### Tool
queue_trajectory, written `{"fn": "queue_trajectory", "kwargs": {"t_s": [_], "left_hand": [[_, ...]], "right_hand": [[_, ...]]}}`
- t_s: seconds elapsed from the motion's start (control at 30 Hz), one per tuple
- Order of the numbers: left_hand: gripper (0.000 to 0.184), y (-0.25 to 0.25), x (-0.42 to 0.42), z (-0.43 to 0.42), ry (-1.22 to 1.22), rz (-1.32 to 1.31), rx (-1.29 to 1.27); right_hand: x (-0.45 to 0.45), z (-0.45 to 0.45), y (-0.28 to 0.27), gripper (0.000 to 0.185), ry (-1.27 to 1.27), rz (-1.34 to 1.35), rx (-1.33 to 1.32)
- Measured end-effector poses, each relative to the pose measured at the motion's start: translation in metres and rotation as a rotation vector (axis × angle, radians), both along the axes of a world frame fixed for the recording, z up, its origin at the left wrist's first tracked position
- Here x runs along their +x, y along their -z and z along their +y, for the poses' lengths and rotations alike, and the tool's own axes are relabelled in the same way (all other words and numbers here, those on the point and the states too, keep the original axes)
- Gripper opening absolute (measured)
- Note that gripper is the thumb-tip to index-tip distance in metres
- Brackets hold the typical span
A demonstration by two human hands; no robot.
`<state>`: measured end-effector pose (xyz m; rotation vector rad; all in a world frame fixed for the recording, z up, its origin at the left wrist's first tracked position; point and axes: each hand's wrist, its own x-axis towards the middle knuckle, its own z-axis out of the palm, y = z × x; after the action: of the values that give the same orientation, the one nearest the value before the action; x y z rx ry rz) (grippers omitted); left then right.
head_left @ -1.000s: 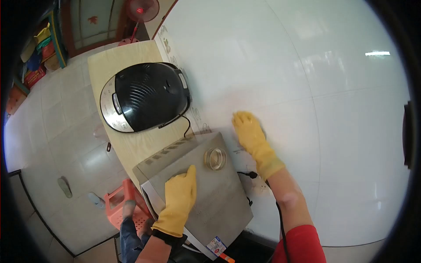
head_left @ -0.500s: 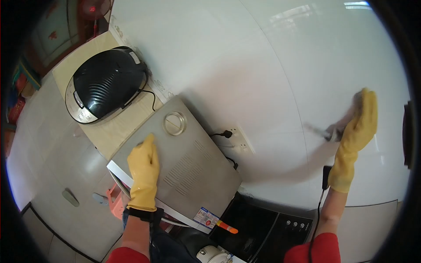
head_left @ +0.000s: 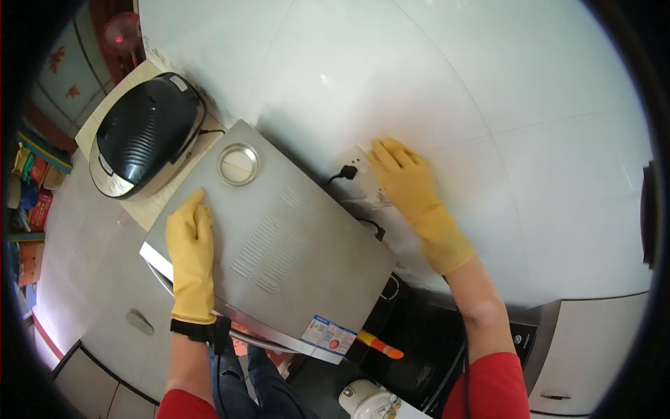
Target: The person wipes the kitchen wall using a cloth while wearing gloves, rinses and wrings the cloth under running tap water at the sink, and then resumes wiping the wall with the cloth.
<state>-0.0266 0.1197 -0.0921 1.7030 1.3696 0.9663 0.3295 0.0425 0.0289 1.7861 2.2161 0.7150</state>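
My left hand (head_left: pixel 188 241), in a yellow rubber glove, lies on the metal top of a box-shaped appliance (head_left: pixel 307 237). Its thumb and fingers are apart and hold nothing visible. Against the white wall (head_left: pixel 481 77), my right hand (head_left: pixel 408 181), also gloved, presses with fingers stretched over the edge of a wall socket panel (head_left: pixel 359 167). Below its fingertips a greyish, crumpled cloth (head_left: pixel 375 200) shows, mostly hidden under the palm. A black plug (head_left: pixel 344 173) sits in the panel just left of that hand. A round metal lid or ring (head_left: pixel 238 165) lies on the appliance.
A black rice cooker (head_left: pixel 150 133) stands on a wooden counter (head_left: pixel 87 133) at the left. Near my body are a black cooktop (head_left: pixel 419 370), an orange-handled object (head_left: pixel 380 345) and a white pot-like appliance (head_left: pixel 366 398). A cabinet (head_left: pixel 593 356) is at lower right.
My right hand has swept left and slightly down along the wall to the socket, the greyish cloth moving with it. My left hand stays on the appliance while the view has shifted.
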Motion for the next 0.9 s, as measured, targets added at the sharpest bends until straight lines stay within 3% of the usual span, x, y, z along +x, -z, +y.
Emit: {"fn": "queue_trajectory", "kwargs": {"t_s": [0.17,0.23,0.33,0.4,0.47,0.6,0.67,0.73,0.9], "left_hand": [[0.026,0.002,-0.001,-0.001,-0.014,0.123,0.150],[0.026,0.003,-0.002,-0.002,-0.015,0.119,0.156],[0.025,0.004,0.000,-0.001,-0.029,0.105,0.152],[0.025,0.004,-0.001,0.000,-0.039,0.103,0.144],[0.025,0.004,0.000,0.000,-0.025,0.070,0.101],[0.024,0.007,0.000,0.001,-0.022,0.018,0.045],[0.024,0.009,-0.001,0.000,-0.041,0.077,0.166],[0.024,0.012,0.000,0.000,-0.054,0.050,0.140],[0.024,0.009,0.000,0.000,-0.056,0.091,0.187]], "right_hand": [[0.045,-0.128,-0.017,0.029,0.038,-0.109,-0.226],[0.054,-0.150,-0.013,0.027,0.257,0.051,-0.226],[0.058,-0.126,-0.003,0.027,0.248,0.045,-0.176],[0.020,-0.064,-0.020,0.028,-0.015,-0.064,-0.120],[-0.006,-0.017,-0.009,0.023,0.004,-0.035,-0.060],[0.004,-0.031,0.008,0.024,0.126,0.106,-0.024],[0.019,-0.079,-0.003,0.021,0.082,-0.060,-0.061],[0.045,-0.117,-0.001,0.020,0.098,-0.046,-0.076],[0.009,-0.060,-0.018,0.021,0.131,0.012,-0.108]]}}
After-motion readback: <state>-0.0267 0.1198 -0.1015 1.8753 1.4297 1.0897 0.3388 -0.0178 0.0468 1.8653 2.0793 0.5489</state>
